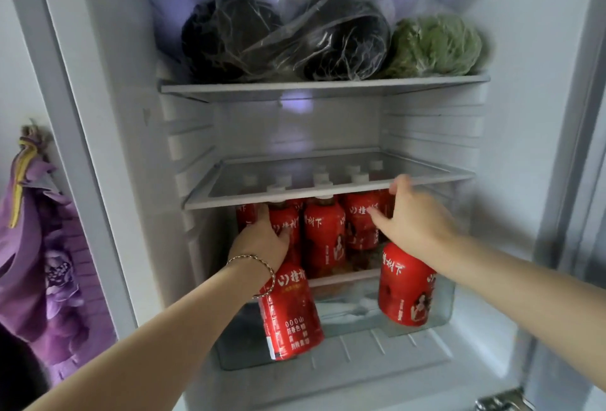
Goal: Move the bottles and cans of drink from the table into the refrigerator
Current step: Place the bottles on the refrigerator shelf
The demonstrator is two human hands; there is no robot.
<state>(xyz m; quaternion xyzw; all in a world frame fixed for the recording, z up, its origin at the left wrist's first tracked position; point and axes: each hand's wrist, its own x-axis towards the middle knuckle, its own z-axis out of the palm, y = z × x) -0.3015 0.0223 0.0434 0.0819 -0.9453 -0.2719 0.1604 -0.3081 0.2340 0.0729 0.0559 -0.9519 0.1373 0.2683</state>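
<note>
A red bottle (288, 312) hangs near-upright under the left hand (262, 240), a second bottle (406, 289) under the right hand (416, 220), both below the lower shelf's (344, 274) front edge. Both grips are hidden, so holds cannot be told.

**HEAD-WORN VIEW, CLOSE AT THE OPEN REFRIGERATOR**

Looked forward and slightly down from the wearer's head, straight into the open refrigerator (524, 148). Stood near, within reach of the shelves. Took in both forearms rising from the lower corners, with the left hand (259, 240) and right hand (419, 223) near mid-frame, just under the glass shelf (229, 202). Sat close enough to show label print on the red bottle (288, 312) below the left hand. Bowed the cabinet's straight edges outward toward the frame borders. Reached up to the top shelf (328, 87) and down to the clear drawer (446, 299). Caught a purple cloth (49, 263) hanging outside at far left and a metal hinge (501, 404) at the lower right corner. Served as the only view.
</note>
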